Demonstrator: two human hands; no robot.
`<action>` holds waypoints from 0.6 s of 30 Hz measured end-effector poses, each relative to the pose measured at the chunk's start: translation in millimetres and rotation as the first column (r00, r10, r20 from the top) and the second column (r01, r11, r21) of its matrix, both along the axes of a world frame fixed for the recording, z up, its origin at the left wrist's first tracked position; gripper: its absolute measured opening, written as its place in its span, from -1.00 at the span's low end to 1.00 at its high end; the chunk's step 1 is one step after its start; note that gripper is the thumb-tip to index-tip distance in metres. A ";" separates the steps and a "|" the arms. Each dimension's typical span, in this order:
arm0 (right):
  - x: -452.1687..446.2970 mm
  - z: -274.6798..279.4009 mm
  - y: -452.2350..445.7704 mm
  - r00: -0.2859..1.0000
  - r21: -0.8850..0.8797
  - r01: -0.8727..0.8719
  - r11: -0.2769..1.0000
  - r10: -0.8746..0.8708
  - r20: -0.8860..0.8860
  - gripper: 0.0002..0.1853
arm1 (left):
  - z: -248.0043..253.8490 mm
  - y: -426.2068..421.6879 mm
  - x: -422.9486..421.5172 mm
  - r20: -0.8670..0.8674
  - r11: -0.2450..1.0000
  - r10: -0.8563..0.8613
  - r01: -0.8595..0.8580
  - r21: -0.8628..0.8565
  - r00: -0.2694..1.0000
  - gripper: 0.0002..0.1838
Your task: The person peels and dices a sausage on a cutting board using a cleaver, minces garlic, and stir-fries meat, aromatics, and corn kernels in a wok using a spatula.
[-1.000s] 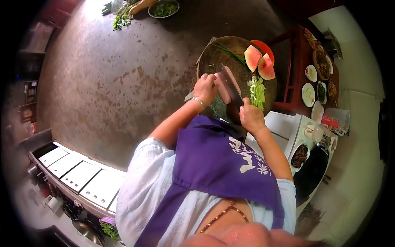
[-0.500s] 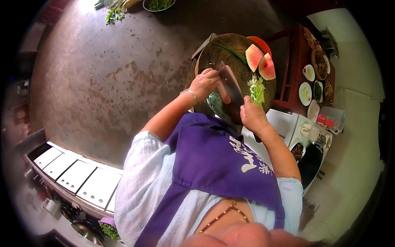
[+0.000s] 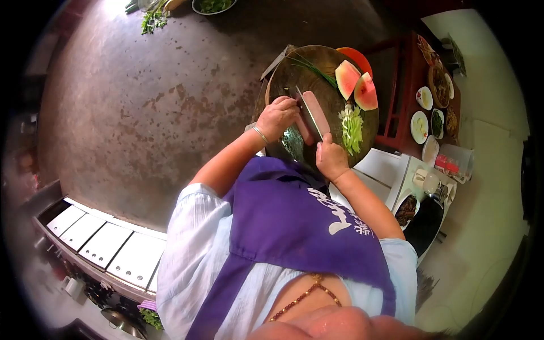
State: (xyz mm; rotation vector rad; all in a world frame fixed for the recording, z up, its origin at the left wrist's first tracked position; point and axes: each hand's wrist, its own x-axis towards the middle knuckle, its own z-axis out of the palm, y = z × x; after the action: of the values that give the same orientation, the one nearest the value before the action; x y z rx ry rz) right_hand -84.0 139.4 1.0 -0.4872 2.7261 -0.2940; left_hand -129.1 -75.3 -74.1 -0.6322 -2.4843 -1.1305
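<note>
My right hand (image 3: 332, 157) is closed round the handle of a cleaver (image 3: 309, 116), whose blade stands nearly edge-on over a round wooden board (image 3: 283, 71). A pink block of meat (image 3: 316, 111) lies right of the blade and another pink piece (image 3: 303, 129) lies left of it. My left hand (image 3: 278, 118), with a bracelet at the wrist, presses with curled fingers on the left piece. Sliced pale green vegetable (image 3: 351, 129), two watermelon wedges (image 3: 347, 79) and green stalks (image 3: 315, 69) lie on the board.
An orange-red round item (image 3: 359, 58) sits behind the watermelon. Several dishes stand on a red wooden table (image 3: 409, 107) at the right. A white-topped counter (image 3: 381, 166) is near my right forearm. A bowl of greens (image 3: 214, 5) is on the floor at the top.
The cleaver has turned from a tilted, broad-side view to nearly edge-on, showing more of the right meat block. My right hand has shifted slightly left; my left hand stays on the meat.
</note>
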 end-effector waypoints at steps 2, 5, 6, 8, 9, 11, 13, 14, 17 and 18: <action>1.6 0.2 1.2 0.999 -0.033 -0.003 0.999 0.001 -0.046 -0.72 | 1.0 0.8 -0.3 -0.034 1.000 -0.002 0.003 0.004 0.999 -0.84; 7.8 2.3 10.3 0.996 -0.072 -0.011 0.997 0.004 -0.091 -0.75 | 6.4 0.6 2.7 -0.079 0.999 -0.004 0.001 -0.037 0.997 -0.84; 10.4 6.2 11.4 0.995 -0.075 -0.009 0.997 0.001 -0.101 -0.76 | 7.6 -0.1 3.9 -0.091 0.998 -0.001 -0.004 -0.058 0.996 -0.84; 12.7 14.8 11.4 0.995 -0.082 -0.003 0.997 -0.006 -0.102 -0.76 | 6.3 -0.6 5.2 -0.078 0.996 0.015 -0.022 -0.085 0.997 -0.83; 10.7 24.9 9.2 0.995 -0.083 0.005 0.997 -0.013 -0.097 -0.76 | 5.3 -0.2 6.7 -0.068 0.995 0.016 -0.023 -0.098 0.998 -0.82; 6.9 38.1 9.3 0.998 -0.056 0.021 0.998 -0.024 -0.050 -0.76 | 5.5 1.5 7.2 -0.115 0.993 0.011 -0.025 -0.119 0.993 -0.79; 6.1 40.5 13.2 0.999 -0.072 0.005 0.997 -0.007 -0.038 -0.76 | 3.8 -1.5 5.1 -0.182 0.986 -0.033 0.002 -0.166 0.983 -0.77; 5.6 41.0 13.4 1.000 -0.081 -0.005 0.997 0.003 -0.030 -0.76 | 2.7 -2.4 3.9 -0.182 0.989 -0.041 0.015 -0.146 0.982 -0.77; 3.5 50.1 10.0 1.000 -0.098 -0.024 0.995 0.026 0.017 -0.76 | 0.7 -2.9 3.7 -0.155 0.996 -0.053 0.041 -0.077 0.986 -0.80; 2.2 51.6 9.1 0.999 -0.084 -0.024 0.996 0.028 0.037 -0.76 | 1.7 -2.1 4.7 -0.130 0.998 -0.043 0.037 -0.046 0.991 -0.82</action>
State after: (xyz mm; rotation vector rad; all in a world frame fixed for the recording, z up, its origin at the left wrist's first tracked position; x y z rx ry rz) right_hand -81.8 148.5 52.6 -0.5336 2.6764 -0.4077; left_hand -124.5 -77.4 -72.4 -0.7470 -2.4001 -1.0166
